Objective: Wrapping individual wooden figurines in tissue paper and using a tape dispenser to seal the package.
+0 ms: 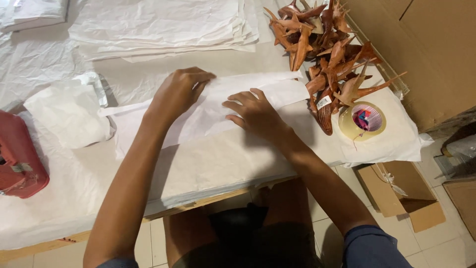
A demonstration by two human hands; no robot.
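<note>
1. Wrapping sheet (223,106), frame centre: thin white paper, matt, softly creased.
2. Paper stack (163,25), top: matt white, wrinkled.
3. Carvings (327,54), upper right: reddish-brown wood, smooth, slightly glossy.
4. Tape roll (364,120), right: glossy clear plastic.
5. Box (401,191), lower right: matt brown cardboard.
6. Table (44,245) edge: bare wood.

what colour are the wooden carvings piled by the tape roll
Reddish-brown, some darker, seen in the head view: wooden carvings beside the tape roll.

worktop (218,196): wood-edged, covered in white paper | far edge: stack of white sheets (163,25) | right edge: heap of carved wooden figures (327,54), roll of clear tape (363,120) beside it | centre: folded white paper wrap (208,111) | left: crumpled paper (69,111), red case (20,159) at left edge
</note>
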